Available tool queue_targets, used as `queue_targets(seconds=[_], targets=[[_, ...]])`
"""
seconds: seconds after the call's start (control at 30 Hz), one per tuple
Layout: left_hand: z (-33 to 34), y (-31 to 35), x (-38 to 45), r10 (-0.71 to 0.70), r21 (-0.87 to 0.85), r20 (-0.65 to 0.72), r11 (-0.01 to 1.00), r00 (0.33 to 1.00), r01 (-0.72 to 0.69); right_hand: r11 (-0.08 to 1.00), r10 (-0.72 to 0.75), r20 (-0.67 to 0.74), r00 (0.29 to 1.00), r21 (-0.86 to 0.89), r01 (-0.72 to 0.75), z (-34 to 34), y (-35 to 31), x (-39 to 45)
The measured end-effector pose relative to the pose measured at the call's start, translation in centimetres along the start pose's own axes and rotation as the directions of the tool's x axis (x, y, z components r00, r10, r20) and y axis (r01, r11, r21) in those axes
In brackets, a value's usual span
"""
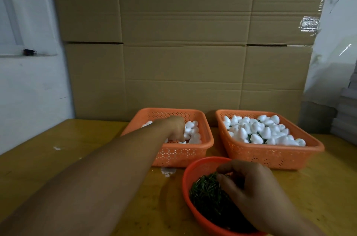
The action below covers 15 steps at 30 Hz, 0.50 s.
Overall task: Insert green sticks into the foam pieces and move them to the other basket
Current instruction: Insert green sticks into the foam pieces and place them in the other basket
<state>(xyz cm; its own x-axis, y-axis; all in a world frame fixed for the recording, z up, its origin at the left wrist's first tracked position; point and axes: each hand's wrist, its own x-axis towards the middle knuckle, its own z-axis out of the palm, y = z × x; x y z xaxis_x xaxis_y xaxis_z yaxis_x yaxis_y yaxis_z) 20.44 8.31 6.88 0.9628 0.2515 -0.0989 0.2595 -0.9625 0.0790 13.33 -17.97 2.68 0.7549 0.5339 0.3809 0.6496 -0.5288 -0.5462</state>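
Reaching into small white foam pieces (193, 132), left hand (176, 127) grip unclear; right hand (249, 185) pinches thin green sticks (206, 191).

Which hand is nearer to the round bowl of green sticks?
Right. The right hand is over the round bowl, fingers among the green sticks. The left hand is farther back, reaching into the left basket of foam pieces.

Single head-mounted wide-angle view, looking forward and down across the yellow table (58, 168), close over the work. Right hand (249, 187) sits nearest the lens, low right. Left hand (176, 128) is further out, up and left of it. Cardboard wall (183, 42) fills the background beyond both hands. Edges bow from lens distortion. No second view.
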Motion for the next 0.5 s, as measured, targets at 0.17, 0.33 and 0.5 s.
queue_targets(seconds=[0.17,0.33,0.5], targets=[[-0.2,1.0,0.5,0.044,0.119,0.096,0.991,0.994,-0.055,1.0,0.009,-0.018,1.0,-0.019,-0.009,-0.1,0.0,-0.1],[0.4,1.0,0.8,0.046,0.107,0.134,0.992,0.99,-0.06,0.999,0.017,-0.002,1.0,-0.03,-0.017,-0.1,-0.2,-0.1],[1.0,0.5,0.9,-0.031,0.079,0.102,0.997,0.994,0.023,0.999,0.027,-0.003,1.0,-0.032,-0.027,-0.1,-0.3,-0.2]])
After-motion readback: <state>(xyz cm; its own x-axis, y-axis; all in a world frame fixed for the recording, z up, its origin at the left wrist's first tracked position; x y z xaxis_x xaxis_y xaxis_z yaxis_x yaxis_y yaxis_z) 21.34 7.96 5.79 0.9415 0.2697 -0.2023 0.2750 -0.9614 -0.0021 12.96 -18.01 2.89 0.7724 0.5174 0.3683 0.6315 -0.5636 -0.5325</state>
